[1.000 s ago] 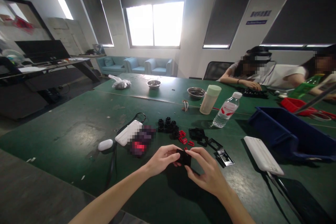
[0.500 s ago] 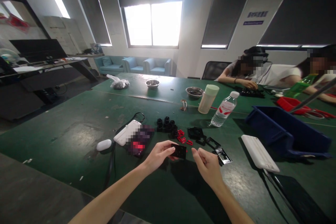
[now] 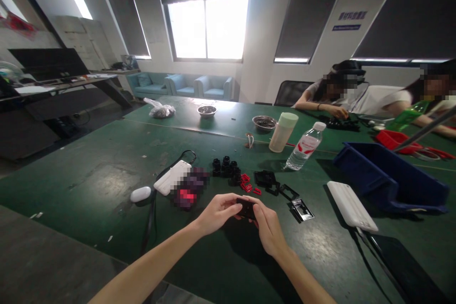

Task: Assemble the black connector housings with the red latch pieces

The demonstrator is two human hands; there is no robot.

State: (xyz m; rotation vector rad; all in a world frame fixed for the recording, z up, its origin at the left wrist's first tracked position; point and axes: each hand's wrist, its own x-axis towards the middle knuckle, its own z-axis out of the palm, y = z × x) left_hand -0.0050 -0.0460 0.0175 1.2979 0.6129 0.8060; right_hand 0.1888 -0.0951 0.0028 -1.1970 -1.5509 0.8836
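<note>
Between my two hands is a small black rectangular plastic part (image 3: 246,208), held just above the table. My left hand (image 3: 221,210) grips its left end, thumb on the near face. On its right end my right hand (image 3: 268,224) has closed, thumb pressed along the face and fingers behind, partly hidden. Beyond the hands lie small red plastic clips (image 3: 245,184), several black knob-like parts (image 3: 225,167) and flat black plates (image 3: 265,178). A black frame (image 3: 289,192) and a silver-faced frame (image 3: 302,210) rest to the right.
On the green table (image 3: 107,180) stand a water bottle (image 3: 306,146), a green-lidded bottle (image 3: 283,132) and a blue bin (image 3: 388,175). White power banks (image 3: 351,205), an earbud case (image 3: 140,194) and metal bowls (image 3: 264,123) lie around. Two people sit at the far right.
My right hand has moved left from beside the black part and taken hold of its right end. My left hand still holds the other end.
</note>
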